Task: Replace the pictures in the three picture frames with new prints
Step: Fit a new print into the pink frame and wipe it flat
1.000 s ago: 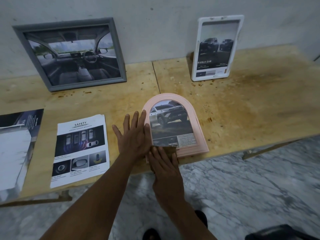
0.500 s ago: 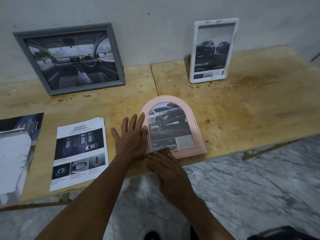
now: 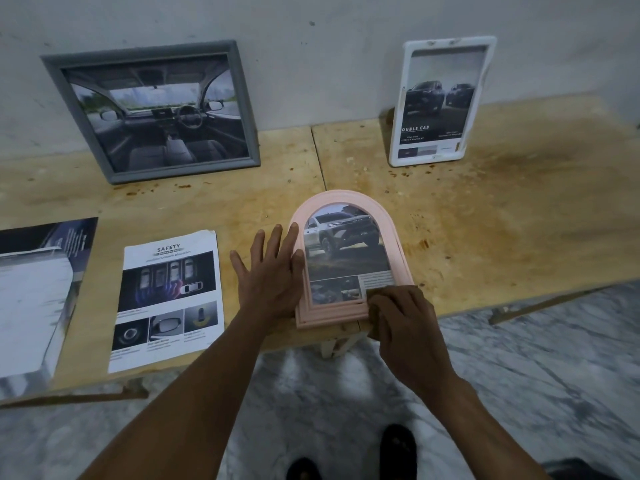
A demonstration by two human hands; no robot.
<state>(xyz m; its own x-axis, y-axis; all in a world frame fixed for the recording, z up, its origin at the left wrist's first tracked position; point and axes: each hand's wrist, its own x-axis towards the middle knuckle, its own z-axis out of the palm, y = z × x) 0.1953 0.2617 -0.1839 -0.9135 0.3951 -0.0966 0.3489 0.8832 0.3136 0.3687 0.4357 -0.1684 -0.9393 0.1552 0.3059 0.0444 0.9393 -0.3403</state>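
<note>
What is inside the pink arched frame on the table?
Inside the pink arched frame is a print of a white pickup truck with smaller photos and text below. The right hand covers its lower right corner, where the fingers curl at the frame's bottom edge.

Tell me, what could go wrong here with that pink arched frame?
The pink arched frame lies flat at the table's front edge, its bottom rim about level with it, so a push from the right hand curled at its lower corner might slide it off. The left hand only rests flat beside it, so its hold is weak. Fingers rubbing the print could also smudge or crease it.
</note>
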